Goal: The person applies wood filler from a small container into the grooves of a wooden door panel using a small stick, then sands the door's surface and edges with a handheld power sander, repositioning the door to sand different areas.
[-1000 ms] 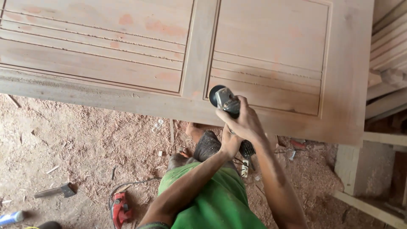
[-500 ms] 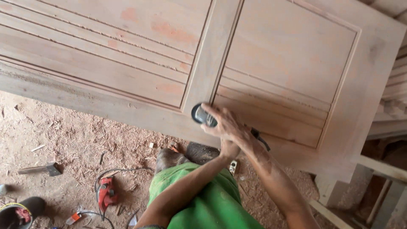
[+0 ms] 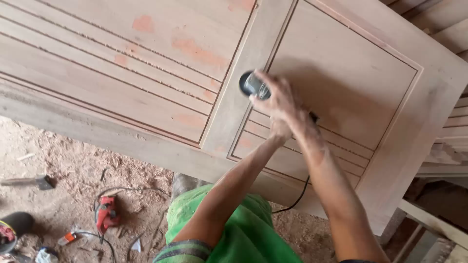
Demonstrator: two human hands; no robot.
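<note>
A large unfinished wooden door (image 3: pixel 122 87) with grooved panels lies flat in front of me. A small dark power sander (image 3: pixel 251 84) rests on it, at the edge of the upright centre strip. My right hand (image 3: pixel 279 97) is clamped over the top of the sander. Just below it, my left hand (image 3: pixel 282 129) grips the tool's rear body and is partly hidden by the right. The sander's black cord (image 3: pixel 298 194) drops off the door's near edge by my green trousers (image 3: pixel 239 234).
The dirt floor (image 3: pixel 63 165) is covered in sawdust. A red power tool (image 3: pixel 106 214) with a cable lies on it, with a hammer-like tool (image 3: pixel 34 182) to the left. More timber is stacked at the right (image 3: pixel 451 34), above a wooden frame (image 3: pixel 429 219).
Both hands have pushed the sander from the door's lower rail up to the centre strip, farther from me. The view has shifted with them.
</note>
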